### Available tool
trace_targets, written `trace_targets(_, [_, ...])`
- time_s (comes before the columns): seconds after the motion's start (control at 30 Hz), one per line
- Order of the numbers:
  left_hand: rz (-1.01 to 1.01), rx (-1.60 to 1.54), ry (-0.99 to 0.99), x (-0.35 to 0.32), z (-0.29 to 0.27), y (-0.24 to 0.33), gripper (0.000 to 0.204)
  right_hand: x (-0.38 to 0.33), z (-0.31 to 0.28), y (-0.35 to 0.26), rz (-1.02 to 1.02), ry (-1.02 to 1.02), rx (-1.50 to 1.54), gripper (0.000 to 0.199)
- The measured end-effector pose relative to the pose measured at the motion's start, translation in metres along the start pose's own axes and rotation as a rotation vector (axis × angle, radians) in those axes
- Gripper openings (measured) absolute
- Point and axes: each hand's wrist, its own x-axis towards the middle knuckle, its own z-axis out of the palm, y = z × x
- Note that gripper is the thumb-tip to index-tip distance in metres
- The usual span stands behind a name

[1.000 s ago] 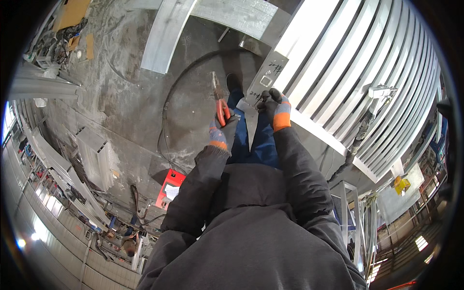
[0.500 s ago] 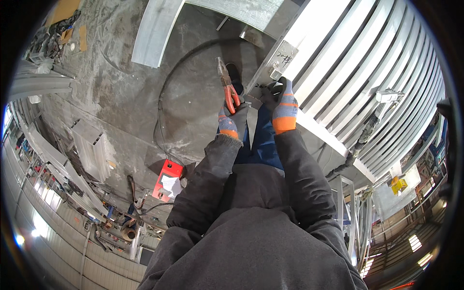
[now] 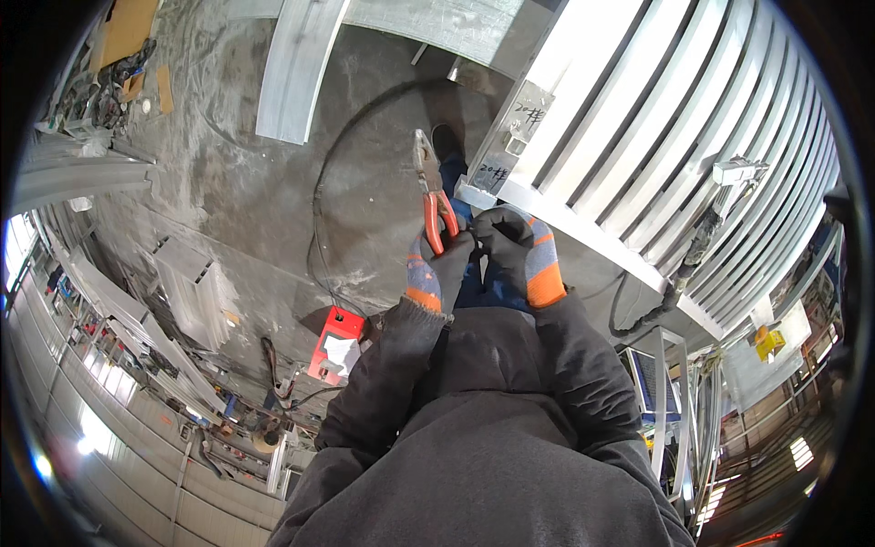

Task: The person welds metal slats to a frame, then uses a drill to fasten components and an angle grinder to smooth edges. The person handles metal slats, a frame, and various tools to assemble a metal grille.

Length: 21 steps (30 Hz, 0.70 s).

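Pliers with red handles (image 3: pixel 439 219) stick up out of my left hand (image 3: pixel 436 272), which is wrapped round the handles in a grey and orange glove with dark palm. The plier jaws point away from me and stand apart from anything. Close beside it, my right hand (image 3: pixel 519 255) in a matching glove is closed, with its fingertips at the left fingers. Whatever lies between the fingertips is too small or hidden to name. Just beyond my hands is the near corner of a stack of pale metal profiles (image 3: pixel 638 164), with handwritten marks on short end pieces (image 3: pixel 494 171).
A grey tool (image 3: pixel 736 171) with a wrapped cable lies on the stack. At left on the floor sits a red box (image 3: pixel 335 345) with a paper on it. A black cable (image 3: pixel 319 173) curves across the concrete. Curved metal sheets (image 3: pixel 296 73) lie farther off.
My right hand has drawn back from the stack's corner, inward to my left hand. Both hands are nearer to my body, the pliers still in the left.
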Motion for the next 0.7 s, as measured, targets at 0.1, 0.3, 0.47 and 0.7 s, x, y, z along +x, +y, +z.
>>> trace_targets(0.1, [-0.042, -0.008, -0.1, -0.016, -0.002, 0.014, 0.033, 0.0, -0.009, -0.03, 0.14, 0.163, 0.137, 0.007])
trace_targets(0.3, [0.066, 0.362, -0.29, -0.044, -0.018, 0.021, 0.043, 0.012, -0.016, -0.068, 0.048, 0.215, 0.172, 0.024])
trace_targets(0.47, [0.197, 0.55, -0.321, -0.061, -0.025, 0.015, 0.043, 0.015, -0.012, -0.066, 0.069, 0.199, 0.128, 0.025])
trace_targets(0.7, [0.319, 0.893, -0.221, -0.069, -0.03, 0.026, 0.048, 0.011, -0.017, -0.063, 0.117, 0.156, 0.119, 0.028])
